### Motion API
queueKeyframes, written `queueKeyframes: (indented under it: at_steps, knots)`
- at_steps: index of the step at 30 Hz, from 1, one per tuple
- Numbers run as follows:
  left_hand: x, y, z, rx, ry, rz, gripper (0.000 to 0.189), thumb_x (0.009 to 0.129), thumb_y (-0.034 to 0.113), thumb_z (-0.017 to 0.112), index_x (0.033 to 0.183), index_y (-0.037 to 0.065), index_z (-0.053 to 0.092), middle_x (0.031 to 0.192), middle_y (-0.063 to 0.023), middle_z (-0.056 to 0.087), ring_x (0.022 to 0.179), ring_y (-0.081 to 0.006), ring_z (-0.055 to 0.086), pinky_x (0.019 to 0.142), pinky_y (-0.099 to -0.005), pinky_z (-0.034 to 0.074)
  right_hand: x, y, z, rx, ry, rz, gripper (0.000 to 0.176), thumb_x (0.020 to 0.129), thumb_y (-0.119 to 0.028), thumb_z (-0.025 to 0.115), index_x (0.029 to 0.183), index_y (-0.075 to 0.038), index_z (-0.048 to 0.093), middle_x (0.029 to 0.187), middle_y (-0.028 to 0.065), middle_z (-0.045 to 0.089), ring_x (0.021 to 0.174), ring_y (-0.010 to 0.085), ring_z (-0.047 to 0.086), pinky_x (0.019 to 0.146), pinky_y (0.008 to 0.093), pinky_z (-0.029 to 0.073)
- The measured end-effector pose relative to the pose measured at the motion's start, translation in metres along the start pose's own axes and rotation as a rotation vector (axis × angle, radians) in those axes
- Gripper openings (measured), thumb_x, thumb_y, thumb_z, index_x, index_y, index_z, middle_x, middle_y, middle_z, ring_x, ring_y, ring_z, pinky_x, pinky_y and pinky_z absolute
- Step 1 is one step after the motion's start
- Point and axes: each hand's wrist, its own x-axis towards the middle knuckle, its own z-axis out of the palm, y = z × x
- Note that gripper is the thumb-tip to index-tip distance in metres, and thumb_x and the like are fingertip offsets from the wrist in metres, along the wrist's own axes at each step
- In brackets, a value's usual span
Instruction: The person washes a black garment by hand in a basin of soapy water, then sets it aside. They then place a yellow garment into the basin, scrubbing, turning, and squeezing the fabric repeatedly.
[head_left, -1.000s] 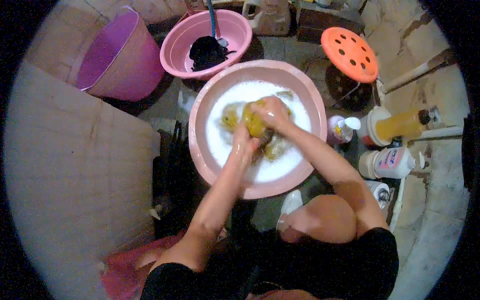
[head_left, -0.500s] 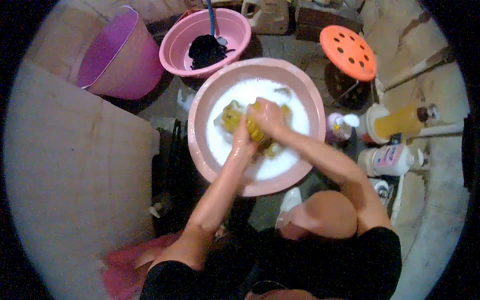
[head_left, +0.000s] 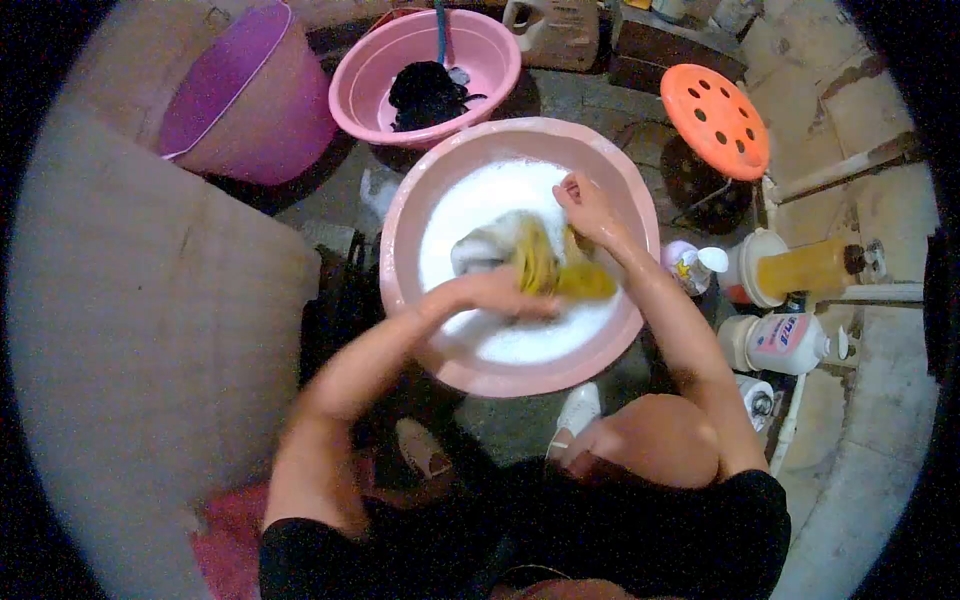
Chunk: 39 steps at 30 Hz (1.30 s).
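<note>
A large pink basin (head_left: 400, 215) holds white suds (head_left: 460, 210) and a wet yellow cloth (head_left: 538, 258) with a pale grey-white part (head_left: 487, 245). My left hand (head_left: 505, 293) is closed on the near side of the cloth, its fingers partly smeared by motion. Farther right and higher, my right hand (head_left: 588, 208) is curled above the suds. A yellowish fold of the cloth runs up to its underside, and the fingers look closed around it. Another part of the cloth lies in the foam between my hands, blurred.
Behind stand a smaller pink basin (head_left: 350, 95) with black cloth (head_left: 428, 95) and a purple bucket (head_left: 290, 130). An orange stool (head_left: 715, 120) is at the right. Bottles, including a white one (head_left: 787, 342) and a yellow-filled one (head_left: 805, 272), line the right wall. A pale panel (head_left: 180, 330) flanks the left.
My hands were together on the bunched yellow cloth and are now apart. The right moved right and up, the left slightly down, with the cloth spread between them. The view shifted a little.
</note>
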Motion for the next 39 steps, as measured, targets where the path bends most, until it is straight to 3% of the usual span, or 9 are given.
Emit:
queueKeyframes:
  at_steps: [4, 8, 13, 17, 29, 31, 33, 34, 39]
  knots:
    - [-0.015, -0.015, -0.040, 0.992, -0.267, -0.429, 0.084, 0.061, 0.047, 0.079, 0.126, 0.005, 0.046, 0.120, -0.0205, 0.053, 0.113, -0.0320, 0.050, 0.098, -0.0386, 0.040, -0.032, 0.009, 0.038, -0.622, -0.082, -0.029, 0.083, 0.080, -0.056, 0.057, 0.145, -0.022, 0.019, 0.149, 0.0222, 0.007, 0.134, 0.0488, 0.007, 0.103, 0.0652, 0.016]
    - [-0.012, -0.078, -0.023, 1.005, 0.234, -0.173, 0.089, 0.058, 0.062, 0.072, 0.119, 0.001, 0.053, 0.118, -0.0308, 0.049, 0.123, -0.0403, 0.037, 0.100, -0.0448, 0.036, -0.074, 0.001, 0.098, -0.736, -0.284, 0.036, 0.070, 0.079, -0.047, 0.060, 0.135, -0.011, 0.038, 0.144, 0.0272, 0.018, 0.130, 0.0510, 0.018, 0.102, 0.0646, 0.019]
    - [0.050, -0.096, -0.008, 1.190, -0.414, -0.456, 0.051, 0.075, 0.043, 0.064, 0.109, 0.006, 0.060, 0.111, -0.0237, 0.059, 0.112, -0.0383, 0.051, 0.085, -0.0429, 0.046, -0.050, 0.042, 0.120, -1.370, -0.838, -0.129, 0.045, 0.080, -0.031, 0.055, 0.118, -0.007, 0.060, 0.134, 0.0261, 0.041, 0.131, 0.0436, 0.027, 0.101, 0.0552, 0.032]
    - [0.036, -0.118, -0.035, 0.690, -0.186, -0.315, 0.039, 0.080, 0.033, 0.056, 0.108, 0.006, 0.061, 0.090, -0.0121, 0.065, 0.094, -0.0290, 0.062, 0.087, -0.0437, 0.044, -0.054, -0.031, 0.016, 0.280, -0.454, 0.770, 0.042, 0.080, -0.035, 0.057, 0.106, -0.004, 0.065, 0.100, 0.0210, 0.064, 0.101, 0.0262, 0.058, 0.095, 0.0381, 0.041]
    - [0.047, 0.043, -0.087, 1.372, 0.296, -0.306, 0.043, 0.074, 0.022, 0.058, 0.115, 0.007, 0.058, 0.116, -0.0175, 0.056, 0.111, -0.0257, 0.052, 0.088, -0.0401, 0.045, 0.034, 0.018, 0.037, -0.705, -0.399, -0.230, 0.044, 0.083, -0.034, 0.055, 0.120, -0.010, 0.055, 0.109, 0.0175, 0.061, 0.096, 0.0277, 0.060, 0.089, 0.0390, 0.045]
    - [0.042, 0.083, -0.089, 1.180, 0.190, -0.433, 0.049, 0.078, 0.023, 0.060, 0.124, 0.007, 0.051, 0.128, -0.0175, 0.046, 0.121, -0.0250, 0.043, 0.096, -0.0377, 0.040, -0.006, -0.040, -0.002, -0.618, -0.104, -0.336, 0.049, 0.085, -0.036, 0.055, 0.124, -0.007, 0.051, 0.115, 0.0165, 0.059, 0.099, 0.0277, 0.059, 0.091, 0.0384, 0.045]
    - [0.022, 0.057, -0.071, 0.259, 0.223, -0.108, 0.055, 0.085, 0.022, 0.060, 0.135, 0.008, 0.041, 0.140, -0.0153, 0.036, 0.131, -0.0238, 0.035, 0.105, -0.0350, 0.033, -0.027, -0.066, -0.015, 0.404, -0.133, 0.141, 0.053, 0.089, -0.034, 0.054, 0.132, -0.004, 0.042, 0.127, 0.0143, 0.051, 0.114, 0.0281, 0.052, 0.096, 0.0403, 0.043]
    - [0.007, 0.043, -0.051, -0.040, 0.296, 0.071, 0.055, 0.089, 0.023, 0.056, 0.137, 0.008, 0.036, 0.140, -0.0135, 0.037, 0.130, -0.0229, 0.035, 0.107, -0.0349, 0.031, -0.032, 0.001, 0.010, 1.120, -0.332, -0.300, 0.052, 0.093, -0.030, 0.050, 0.136, -0.003, 0.037, 0.133, 0.0131, 0.045, 0.120, 0.0248, 0.047, 0.098, 0.0384, 0.043]
    - [-0.005, 0.009, 0.001, -0.646, 0.238, -0.062, 0.047, 0.092, 0.031, 0.052, 0.130, 0.008, 0.040, 0.126, -0.0092, 0.046, 0.117, -0.0211, 0.043, 0.097, -0.0351, 0.037, -0.049, -0.032, 0.011, 0.411, -0.036, -0.024, 0.040, 0.090, -0.018, 0.053, 0.127, -0.003, 0.045, 0.119, 0.0157, 0.055, 0.109, 0.0241, 0.054, 0.092, 0.0365, 0.046]
